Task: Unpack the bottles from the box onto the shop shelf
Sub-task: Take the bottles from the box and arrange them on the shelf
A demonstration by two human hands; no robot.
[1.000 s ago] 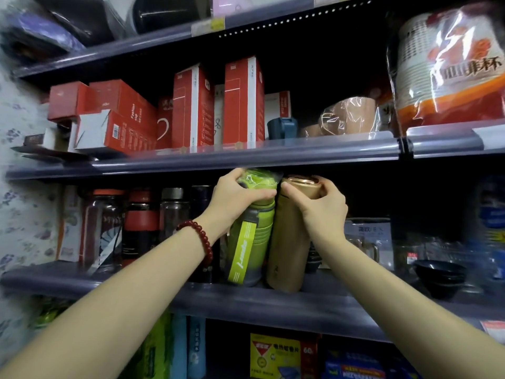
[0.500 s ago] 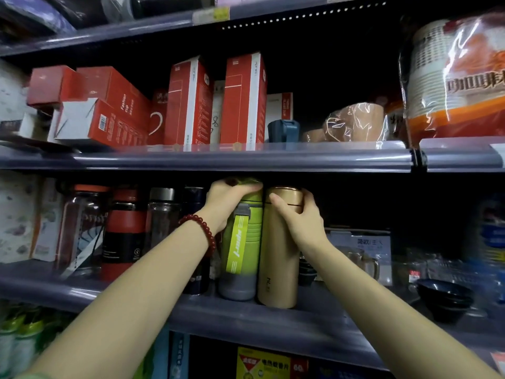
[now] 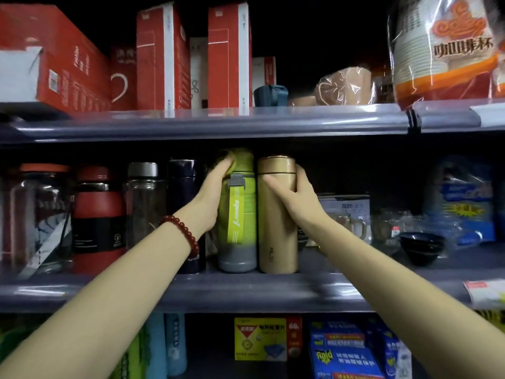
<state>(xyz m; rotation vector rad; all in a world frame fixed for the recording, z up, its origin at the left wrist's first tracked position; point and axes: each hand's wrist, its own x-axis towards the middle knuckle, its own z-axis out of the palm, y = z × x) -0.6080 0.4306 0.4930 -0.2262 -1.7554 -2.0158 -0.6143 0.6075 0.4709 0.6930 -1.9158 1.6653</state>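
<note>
A green bottle point(image 3: 240, 214) with a grey base and a lime strap stands upright on the middle shelf point(image 3: 246, 294). My left hand point(image 3: 211, 198) grips its upper left side, a red bead bracelet on the wrist. Right beside it, touching, stands a gold bottle point(image 3: 276, 228). My right hand point(image 3: 296, 198) wraps around its upper part, thumb in front and fingers behind. Both bottles rest on the shelf just behind its front lip. The box is not in view.
Left of the green bottle stand a dark blue flask point(image 3: 185, 192), a clear bottle point(image 3: 143, 201), a red bottle point(image 3: 98, 214) and a clear jar point(image 3: 41, 214). A black bowl point(image 3: 420, 247) and glassware sit right. The upper shelf point(image 3: 218, 124) hangs low overhead with red boxes point(image 3: 229, 58).
Both bottles went from tilted at the shelf front to upright and set down on the middle shelf, deeper in. My hands slid from the caps to the upper sides.
</note>
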